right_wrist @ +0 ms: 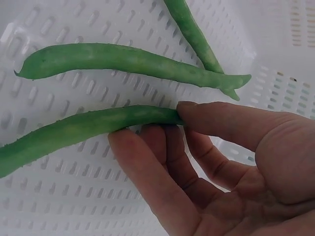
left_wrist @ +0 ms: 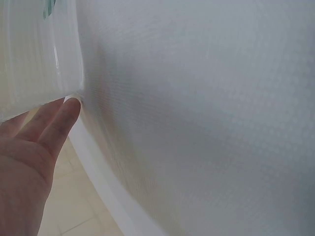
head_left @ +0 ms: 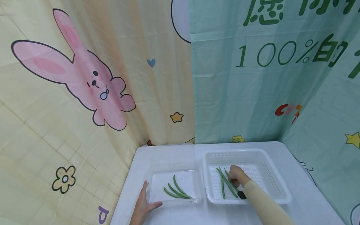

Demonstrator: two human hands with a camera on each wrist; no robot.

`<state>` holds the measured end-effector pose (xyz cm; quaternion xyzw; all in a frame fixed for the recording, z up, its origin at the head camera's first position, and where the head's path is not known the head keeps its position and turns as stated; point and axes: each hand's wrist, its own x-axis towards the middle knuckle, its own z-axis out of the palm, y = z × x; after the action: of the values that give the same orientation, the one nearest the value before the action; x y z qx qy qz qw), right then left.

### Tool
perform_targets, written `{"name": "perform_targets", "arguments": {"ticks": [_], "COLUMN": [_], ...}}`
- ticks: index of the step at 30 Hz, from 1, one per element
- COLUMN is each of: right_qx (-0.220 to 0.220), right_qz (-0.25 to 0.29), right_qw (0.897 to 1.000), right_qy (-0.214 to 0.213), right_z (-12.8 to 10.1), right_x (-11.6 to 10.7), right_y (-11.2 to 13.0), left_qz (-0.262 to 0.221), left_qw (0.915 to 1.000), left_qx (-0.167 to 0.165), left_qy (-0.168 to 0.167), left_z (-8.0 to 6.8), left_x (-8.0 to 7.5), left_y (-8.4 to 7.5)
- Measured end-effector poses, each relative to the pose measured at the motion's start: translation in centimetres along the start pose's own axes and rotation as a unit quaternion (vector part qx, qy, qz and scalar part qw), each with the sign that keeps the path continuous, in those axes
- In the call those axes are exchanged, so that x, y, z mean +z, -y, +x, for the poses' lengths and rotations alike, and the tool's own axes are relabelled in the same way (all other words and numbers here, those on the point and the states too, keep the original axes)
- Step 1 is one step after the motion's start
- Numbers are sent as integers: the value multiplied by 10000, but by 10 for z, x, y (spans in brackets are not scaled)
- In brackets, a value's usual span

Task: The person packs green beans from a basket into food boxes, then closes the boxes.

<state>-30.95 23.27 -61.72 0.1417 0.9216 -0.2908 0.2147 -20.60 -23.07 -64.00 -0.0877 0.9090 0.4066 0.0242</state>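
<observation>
Pinching close to one end suits a slim pod, we judge: our right hand [head_left: 237, 175] has its thumb and fingers clamped on the end of a green bean [right_wrist: 88, 125] inside the white perforated basket [head_left: 270, 172]. To lift it well, we would use a light squeeze — just enough to stop it pivoting — and raise the held end first, so that the long free part clears the basket's slotted floor without dragging. The bean runs out from between the fingers, most of its length free beyond them. Just beside it in the basket lies a neighbouring bean [right_wrist: 123, 59], crossing another bean [right_wrist: 194, 39], so ours is best drawn away from that pair. Left of the basket, a clear plastic container [head_left: 160, 179] holds more green beans [head_left: 180, 193]; our left hand [head_left: 144, 203], fingers extended and thumb apart, touches its edge on the side away from the basket.
</observation>
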Motion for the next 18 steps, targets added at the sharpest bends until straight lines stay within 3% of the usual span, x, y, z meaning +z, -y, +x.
{"name": "perform_targets", "arguments": {"ticks": [7, 18], "right_qx": [119, -147], "right_qz": [218, 712], "right_qw": [9997, 9971], "right_qy": [83, 244], "right_z": [2, -2], "right_x": [-1, -12], "right_y": [-3, -9], "left_qz": [12, -50], "left_qw": [10000, 10000], "left_qx": [-40, -13], "left_qy": [61, 22], "left_z": [0, 0], "left_x": [0, 0], "left_y": [-1, 2]}}
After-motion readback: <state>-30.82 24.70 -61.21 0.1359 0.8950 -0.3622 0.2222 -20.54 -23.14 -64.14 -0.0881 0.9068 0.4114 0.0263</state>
